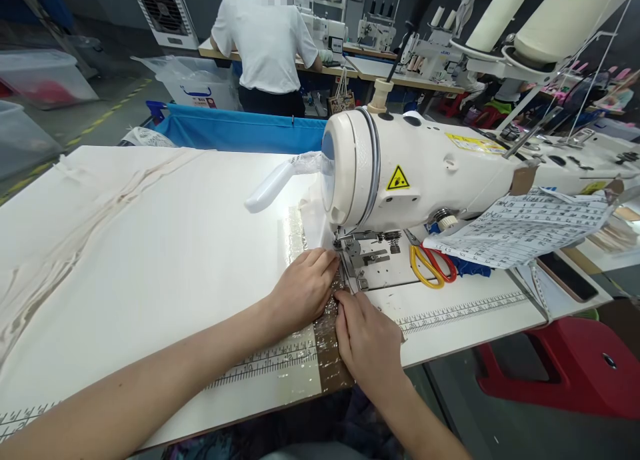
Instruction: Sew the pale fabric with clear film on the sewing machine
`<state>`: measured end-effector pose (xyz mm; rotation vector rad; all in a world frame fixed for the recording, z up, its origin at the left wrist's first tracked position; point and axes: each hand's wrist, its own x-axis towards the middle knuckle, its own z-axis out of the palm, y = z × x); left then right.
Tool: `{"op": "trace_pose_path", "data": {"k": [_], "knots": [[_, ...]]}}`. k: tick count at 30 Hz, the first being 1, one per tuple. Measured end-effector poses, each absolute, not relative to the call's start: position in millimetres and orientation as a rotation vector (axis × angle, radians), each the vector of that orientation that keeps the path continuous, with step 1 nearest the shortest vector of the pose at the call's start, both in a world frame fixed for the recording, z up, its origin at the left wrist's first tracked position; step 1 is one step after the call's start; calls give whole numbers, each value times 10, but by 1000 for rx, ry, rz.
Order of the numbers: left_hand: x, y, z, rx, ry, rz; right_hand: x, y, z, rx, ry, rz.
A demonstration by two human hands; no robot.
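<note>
A white sewing machine (400,167) stands on the white table, its presser foot and needle area (345,243) low at its near left end. My left hand (307,283) is closed, fingers curled down just left of the presser foot. My right hand (367,337) is closed in a pinch just in front of the foot, close to my left fingertips. What the fingers hold is hidden beneath them. White cloth (315,213) shows behind the foot. Under both hands runs a strip of brown, shiny tape (330,353) on the tabletop.
Scissors (427,267) with yellow and red handles lie right of the foot. A written paper sheet (525,227) hangs over a phone (567,277). Crumpled pale fabric (85,240) lies left. A red stool (565,367) stands right. A person (267,43) works beyond a blue cloth bin (245,130).
</note>
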<state>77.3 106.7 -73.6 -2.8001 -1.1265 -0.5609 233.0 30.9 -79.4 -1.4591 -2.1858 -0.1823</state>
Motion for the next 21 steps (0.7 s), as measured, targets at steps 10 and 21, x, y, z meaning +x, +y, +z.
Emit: {"op": "trace_pose_path", "data": {"k": [10, 21], "knots": [[675, 1197, -772, -2871, -1179, -609, 2204, 382, -816, -1628, -2192, -411], [430, 824, -326, -2990, -1281, -320, 2328, 48, -867, -1295, -2112, -66]]}}
